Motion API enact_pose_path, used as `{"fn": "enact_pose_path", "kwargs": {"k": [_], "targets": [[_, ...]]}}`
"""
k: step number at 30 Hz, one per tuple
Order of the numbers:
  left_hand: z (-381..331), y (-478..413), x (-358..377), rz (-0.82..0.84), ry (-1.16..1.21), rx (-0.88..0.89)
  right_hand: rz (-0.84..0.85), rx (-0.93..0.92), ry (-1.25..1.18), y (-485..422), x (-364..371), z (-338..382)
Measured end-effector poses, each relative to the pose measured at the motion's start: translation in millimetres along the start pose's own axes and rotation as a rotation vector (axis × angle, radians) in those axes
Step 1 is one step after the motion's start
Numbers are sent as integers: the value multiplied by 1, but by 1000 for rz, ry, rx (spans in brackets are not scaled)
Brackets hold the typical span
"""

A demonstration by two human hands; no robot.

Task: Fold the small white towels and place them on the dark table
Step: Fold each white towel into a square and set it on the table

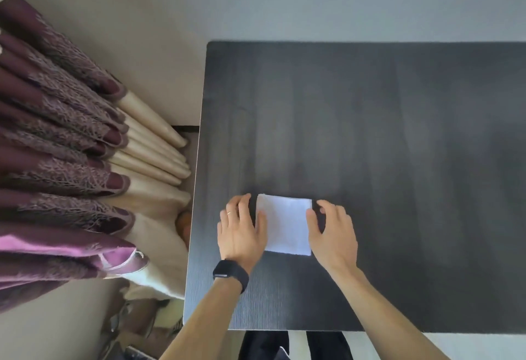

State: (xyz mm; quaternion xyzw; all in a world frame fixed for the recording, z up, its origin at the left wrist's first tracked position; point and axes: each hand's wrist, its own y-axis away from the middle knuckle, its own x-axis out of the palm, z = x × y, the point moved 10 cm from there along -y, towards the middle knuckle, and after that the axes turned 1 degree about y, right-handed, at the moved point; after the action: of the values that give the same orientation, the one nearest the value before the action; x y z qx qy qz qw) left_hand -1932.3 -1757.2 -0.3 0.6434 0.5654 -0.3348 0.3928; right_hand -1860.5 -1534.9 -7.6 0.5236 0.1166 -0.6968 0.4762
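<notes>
A small white towel (286, 224), folded into a neat rectangle, lies flat on the dark table (398, 131) near its front left part. My left hand (240, 228), with a ring and a black watch on the wrist, sits at the towel's left edge, fingers relaxed, thumb touching the cloth. My right hand (334, 231) sits at the right edge with loosely bent fingers and the thumb against the towel's side. Neither hand grips the towel.
Purple and cream curtains (71, 146) hang in folds to the left of the table. A pale wall stands behind the table's far edge. My legs show below the front edge. Cluttered items lie on the floor at lower left.
</notes>
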Motion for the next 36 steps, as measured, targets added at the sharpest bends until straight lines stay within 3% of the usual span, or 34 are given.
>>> {"fn": "enact_pose_path", "kwargs": {"k": [4, 7, 11, 19, 25, 30, 36], "targets": [[-23, 8, 20, 99, -160, 430, -129, -291, 173, 26, 14, 23], [-27, 11, 44, 228, -269, 543, -72, -361, 315, 21, 37, 30], [-14, 11, 63, 302, -317, 454, -28, -352, 408, -1, 48, 22], [-17, 11, 59, 277, -345, 364, -9, -397, 400, -1, 44, 17], [-50, 29, 29, 314, -430, 372, -61, -299, 238, 49, -29, -24], [-152, 86, 22, 397, -383, 492, -258, -177, 12, 109, -155, -111], [-384, 217, 54, 382, -216, 819, -582, 22, -3, 212, -327, -284]]}}
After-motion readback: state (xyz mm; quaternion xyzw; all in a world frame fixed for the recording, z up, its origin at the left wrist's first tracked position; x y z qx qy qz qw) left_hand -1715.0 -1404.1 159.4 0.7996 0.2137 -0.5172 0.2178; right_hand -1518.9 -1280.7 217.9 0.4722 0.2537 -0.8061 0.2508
